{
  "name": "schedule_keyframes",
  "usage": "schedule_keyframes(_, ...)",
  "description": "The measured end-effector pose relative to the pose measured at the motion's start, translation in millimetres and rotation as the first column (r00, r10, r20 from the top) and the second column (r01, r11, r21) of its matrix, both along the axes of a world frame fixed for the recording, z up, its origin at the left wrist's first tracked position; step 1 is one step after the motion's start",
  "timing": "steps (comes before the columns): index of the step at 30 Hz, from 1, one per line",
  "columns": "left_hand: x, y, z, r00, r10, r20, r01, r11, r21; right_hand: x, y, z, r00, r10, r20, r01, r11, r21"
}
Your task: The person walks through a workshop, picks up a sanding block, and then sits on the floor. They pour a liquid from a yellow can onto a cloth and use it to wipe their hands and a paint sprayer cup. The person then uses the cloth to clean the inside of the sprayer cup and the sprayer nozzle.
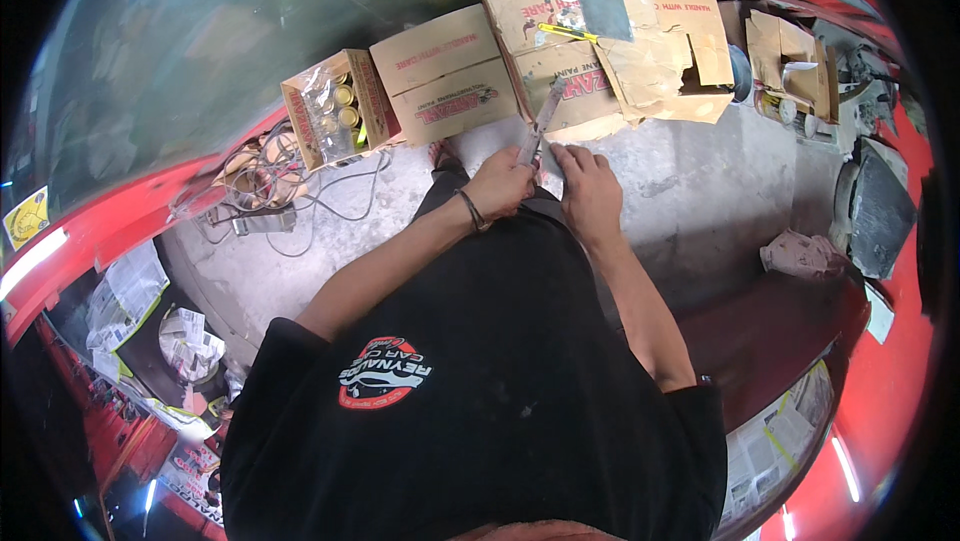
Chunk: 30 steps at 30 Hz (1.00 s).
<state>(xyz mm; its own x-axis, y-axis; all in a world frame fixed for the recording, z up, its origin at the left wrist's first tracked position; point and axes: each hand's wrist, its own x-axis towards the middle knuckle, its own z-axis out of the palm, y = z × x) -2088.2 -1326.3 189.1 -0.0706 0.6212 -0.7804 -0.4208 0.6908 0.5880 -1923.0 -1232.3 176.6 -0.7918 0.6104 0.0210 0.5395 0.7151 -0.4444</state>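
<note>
My left hand (500,186), with a dark band on its wrist, is closed around the handle of a narrow grey putty knife (541,121). The blade points away from me over the flattened cardboard (450,76). Right beside it, my right hand (590,193) has its fingers curled, and the fingertips touch the lower part of the same tool. Both hands are held in front of my black shirt, above a grey concrete floor (690,171).
On the cardboard lie a yellow utility knife (566,32) and a grey square spreader (606,9). An open box of cans (335,106) and tangled cables (265,181) are at the left. A crumpled rag (800,253) lies at the right. Red car panels masked with newspaper (130,291) surround the floor.
</note>
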Motion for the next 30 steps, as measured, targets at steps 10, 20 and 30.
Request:
schedule_keyframes(10, -7.6, 1.5, 6.0, 1.0, -0.018, -0.016, 0.017, 0.999, -0.051, 8.7, 1.3, 15.6, 0.994, -0.104, -0.028, 0.1, 0.989, -0.108)
schedule_keyframes(20, -7.9, 1.4, -1.7, 0.992, 0.04, 0.119, -0.03, 0.996, -0.08, -12.9, -2.7, 0.4, 0.997, 0.014, -0.075, -0.022, 0.995, -0.099)
schedule_keyframes(30, -8.2, 1.9, -0.5, 0.991, 0.079, 0.111, -0.072, 0.996, -0.058, -10.9, 1.5, 5.2, 0.995, 0.076, -0.065, -0.08, 0.996, -0.046)
